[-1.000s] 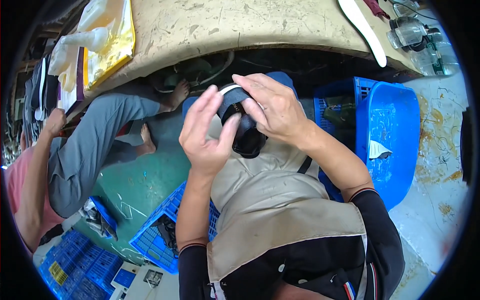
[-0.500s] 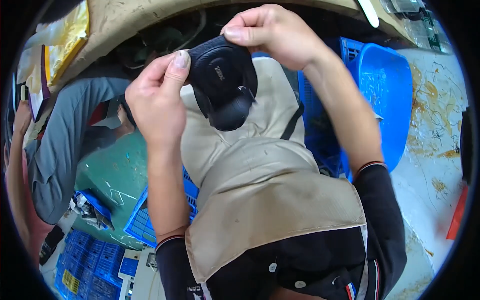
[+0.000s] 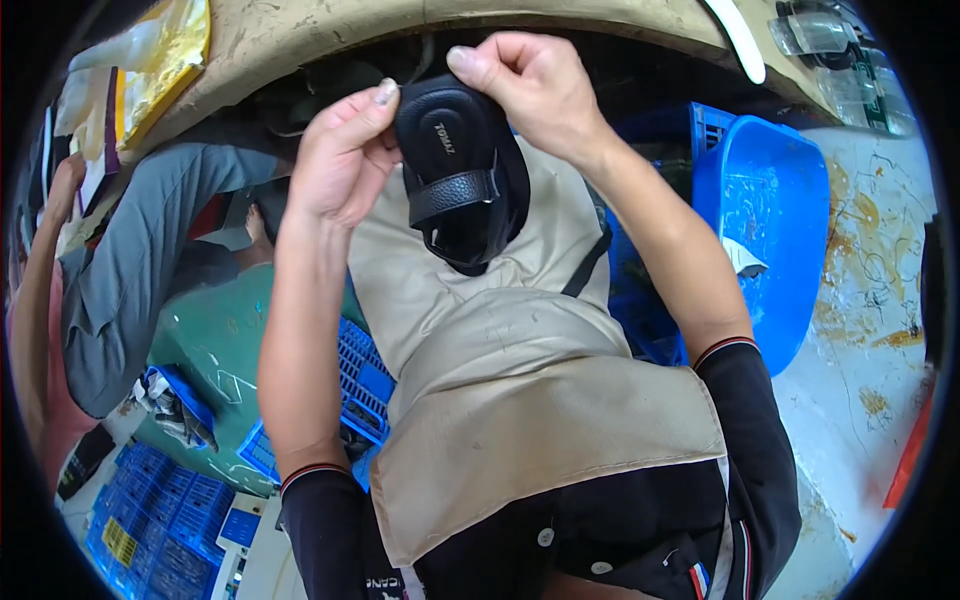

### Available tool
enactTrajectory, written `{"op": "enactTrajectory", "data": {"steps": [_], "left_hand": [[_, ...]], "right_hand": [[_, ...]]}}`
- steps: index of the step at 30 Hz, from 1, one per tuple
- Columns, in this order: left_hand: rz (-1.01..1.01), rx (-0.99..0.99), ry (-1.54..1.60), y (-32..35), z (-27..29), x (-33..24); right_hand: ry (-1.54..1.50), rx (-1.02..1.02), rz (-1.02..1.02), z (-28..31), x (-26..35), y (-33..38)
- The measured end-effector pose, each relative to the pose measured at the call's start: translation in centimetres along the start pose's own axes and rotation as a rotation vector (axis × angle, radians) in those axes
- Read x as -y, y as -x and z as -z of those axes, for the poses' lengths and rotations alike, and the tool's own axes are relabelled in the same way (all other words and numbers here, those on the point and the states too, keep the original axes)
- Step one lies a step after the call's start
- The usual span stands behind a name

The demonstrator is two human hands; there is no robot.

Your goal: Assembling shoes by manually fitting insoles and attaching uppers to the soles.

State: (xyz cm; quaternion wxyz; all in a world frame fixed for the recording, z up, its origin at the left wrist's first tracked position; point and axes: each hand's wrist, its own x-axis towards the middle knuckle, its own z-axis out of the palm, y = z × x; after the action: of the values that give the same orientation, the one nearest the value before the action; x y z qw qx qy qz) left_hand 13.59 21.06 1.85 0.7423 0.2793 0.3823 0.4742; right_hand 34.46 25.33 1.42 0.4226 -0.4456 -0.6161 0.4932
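A black sandal [image 3: 445,125] with a padded insole and a textured strap [image 3: 453,196] is held up over my lap, its heel end away from me. A further black layer [image 3: 517,185] shows along its right side; I cannot tell whether it is part of the same sandal. My left hand [image 3: 345,150] grips the left edge near the heel, thumb on top, the other fingers partly hidden beneath. At the heel's far right edge, my right hand [image 3: 540,95] pinches with bent fingers; its fingertips are partly hidden.
A beige apron [image 3: 550,420] covers my lap. The worktable's edge [image 3: 300,45] curves across the far side. A blue tub [image 3: 775,230] stands right, blue crates [image 3: 165,520] lower left. At far left sits another person in grey trousers [image 3: 150,270]. Clear plastic bottles [image 3: 850,80] lie far right.
The sandal has turned and tipped, so its insole and strap now face me more plainly. My left hand has shifted right and up; my right hand has come slightly nearer.
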Motion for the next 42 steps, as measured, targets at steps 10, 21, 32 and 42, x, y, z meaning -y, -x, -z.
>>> {"op": "enactTrajectory", "data": {"steps": [10, 21, 32, 42], "left_hand": [[-0.074, -0.228, -0.184, 0.7, -0.7, 2.3], [0.019, -0.139, -0.184, 1.7, 1.8, 2.1], [-0.018, -0.215, -0.217, -0.6, 0.3, 1.2], [0.16, -0.215, -0.682, -3.0, -3.3, 0.7]], "right_hand": [[0.196, -0.01, -0.12, -2.1, -1.2, 0.2], [-0.132, 0.136, -0.167, -4.4, -4.4, 1.0], [-0.272, 0.31, -0.226, -3.8, -7.3, -0.3], [-0.183, 0.319, -0.163, 1.8, -4.1, 1.9]]}}
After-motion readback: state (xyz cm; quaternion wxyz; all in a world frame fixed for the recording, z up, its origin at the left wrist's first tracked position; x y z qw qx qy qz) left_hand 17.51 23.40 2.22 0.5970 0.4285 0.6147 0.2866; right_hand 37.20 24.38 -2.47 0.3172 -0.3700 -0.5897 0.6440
